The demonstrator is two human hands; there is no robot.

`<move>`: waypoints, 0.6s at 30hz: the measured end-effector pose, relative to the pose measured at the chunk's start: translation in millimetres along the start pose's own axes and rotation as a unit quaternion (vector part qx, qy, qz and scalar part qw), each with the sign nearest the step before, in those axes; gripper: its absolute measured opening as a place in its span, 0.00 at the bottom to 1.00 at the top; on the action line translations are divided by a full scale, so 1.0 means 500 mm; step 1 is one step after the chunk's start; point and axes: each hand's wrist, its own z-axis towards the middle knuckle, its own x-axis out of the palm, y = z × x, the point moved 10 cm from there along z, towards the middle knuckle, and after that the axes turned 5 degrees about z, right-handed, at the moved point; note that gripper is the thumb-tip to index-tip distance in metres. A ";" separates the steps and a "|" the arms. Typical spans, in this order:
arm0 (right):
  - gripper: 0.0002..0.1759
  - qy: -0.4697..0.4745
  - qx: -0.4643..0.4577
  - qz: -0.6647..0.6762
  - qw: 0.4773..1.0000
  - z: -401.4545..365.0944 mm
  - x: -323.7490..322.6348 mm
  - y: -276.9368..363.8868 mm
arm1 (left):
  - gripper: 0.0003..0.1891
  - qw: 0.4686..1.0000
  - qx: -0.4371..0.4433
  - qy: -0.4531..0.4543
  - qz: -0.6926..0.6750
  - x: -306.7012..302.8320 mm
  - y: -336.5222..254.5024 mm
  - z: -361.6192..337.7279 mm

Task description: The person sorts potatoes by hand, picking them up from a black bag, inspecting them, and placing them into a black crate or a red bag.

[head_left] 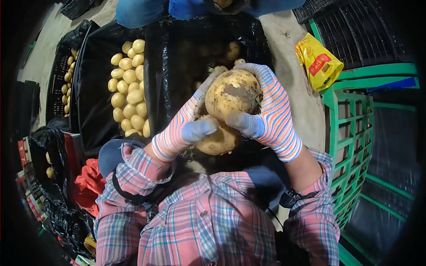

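Note:
My left hand and my right hand, both in striped knit gloves, are closed around a large potato with dark soil stuck to its skin. A second potato sits just below it, close under both thumbs; what bears its weight is hidden. Beneath my hands is a crate lined with black plastic. In its shadow lie more potatoes, only partly visible.
To the left, a black-lined crate holds many clean yellow potatoes. Another crate stands beyond it. A yellow bag lies on the floor near a green metal frame. Another person's blue-clad legs are at the top.

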 end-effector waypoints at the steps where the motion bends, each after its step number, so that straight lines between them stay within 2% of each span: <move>1: 0.46 -0.001 0.001 0.001 1.000 0.000 0.001 -0.001 | 0.51 0.994 0.052 -0.023 0.097 -0.004 -0.020 0.003; 3: 0.43 -0.023 -0.070 -0.100 0.992 -0.001 -0.003 0.028 | 0.54 0.995 0.048 -0.051 0.071 -0.014 -0.016 0.003; 5: 0.40 -0.045 -0.073 -0.052 0.995 0.000 -0.004 0.030 | 0.54 0.983 0.076 -0.049 0.161 -0.024 -0.027 0.002; 7: 0.35 -0.065 -0.083 -0.073 0.992 -0.001 -0.011 0.039 | 0.55 0.984 0.061 -0.064 0.158 -0.017 -0.027 -0.002; 8: 0.24 -0.057 -0.069 -0.048 0.995 0.002 -0.012 0.043 | 0.55 0.986 0.060 -0.066 0.141 -0.016 -0.022 -0.004; 9: 0.24 -0.061 -0.065 -0.049 0.995 0.000 -0.016 0.036 | 0.56 0.988 0.057 -0.068 0.125 -0.014 -0.018 -0.004; 11: 0.15 -0.048 -0.041 -0.030 0.998 0.007 -0.016 -0.002 | 0.56 0.990 0.038 -0.072 0.119 -0.008 -0.013 -0.003; 13: 0.11 -0.052 0.022 0.020 0.998 0.003 -0.027 -0.073 | 0.56 0.994 -0.016 -0.046 0.094 -0.005 0.005 -0.007; 14: 0.12 -0.052 0.034 0.040 0.997 0.002 -0.030 -0.082 | 0.54 0.993 -0.021 -0.007 0.113 -0.002 0.012 -0.009; 15: 0.13 -0.048 0.040 0.060 0.996 0.006 -0.026 -0.087 | 0.54 0.993 -0.018 -0.011 0.115 -0.004 0.011 -0.015; 16: 0.17 -0.065 0.085 0.187 0.977 0.003 -0.014 -0.104 | 0.53 0.997 -0.058 -0.006 0.043 -0.001 0.025 -0.026; 17: 0.23 -0.066 0.064 0.171 0.981 0.007 -0.014 -0.102 | 0.52 0.995 -0.098 0.001 -0.029 0.004 0.038 -0.038; 18: 0.26 -0.041 0.177 0.168 0.969 0.003 -0.010 -0.124 | 0.49 0.991 -0.117 -0.016 -0.068 0.000 0.048 -0.043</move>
